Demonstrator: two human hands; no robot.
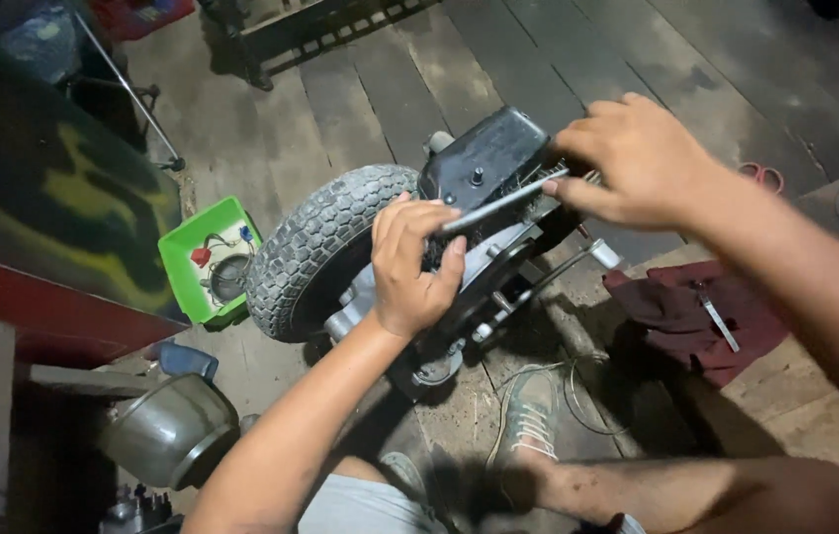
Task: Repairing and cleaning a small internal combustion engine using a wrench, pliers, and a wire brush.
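Worn grey floorboards (360, 89) fill the upper frame, giving way to dusty ground below. At centre lies a small black engine-driven machine (486, 158) tipped on its side, its grey knobbly rubber tyre (315, 242) towards the left. A dark red cloth (681, 311) with a flat metal tool on it sits at right; a green plastic tray (204, 259) of small parts lies left of the tyre, and a dented metal pot (170, 430) at lower left.

The left hand (411, 267) is curled round one end of a slim grey metal rod (503, 201); the right hand (637, 158) pinches the other end between thumb and fingers, over the machine's black housing. In my judgement, good practice calls for keeping the rod level, both grips firm, and the machine braced against rolling.
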